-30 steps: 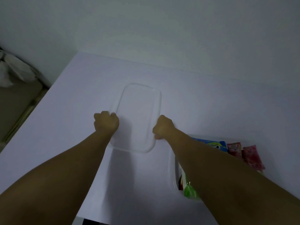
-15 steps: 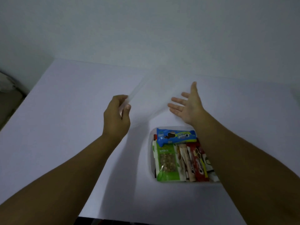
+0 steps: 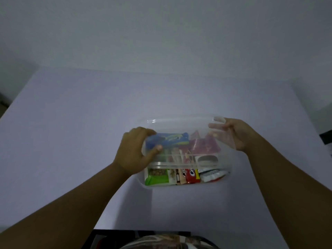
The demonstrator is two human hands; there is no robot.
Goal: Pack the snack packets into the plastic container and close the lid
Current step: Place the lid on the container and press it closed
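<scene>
A clear plastic container [image 3: 149, 186] sits on the white table, filled with several snack packets: a blue one [image 3: 172, 139], pink ones [image 3: 203, 146], a green one [image 3: 157, 177] and a red one [image 3: 193, 176]. The clear lid [image 3: 181, 123] hovers tilted over the container's far half, its near edge crossing above the packets. My left hand [image 3: 133, 153] grips the lid's left end, thumb on top. My right hand [image 3: 235, 135] holds the lid's right end, fingers showing through the plastic.
The white table [image 3: 71, 132] spreads all around the container and meets a pale wall at the back. A dark object [image 3: 326, 138] sits at the table's right edge. Patterned clothing [image 3: 168, 242] shows below the table's near edge.
The lid was lifted off the table at the left, carried right and now hangs over the container. My right hand, open half a second ago, has taken the lid's right end.
</scene>
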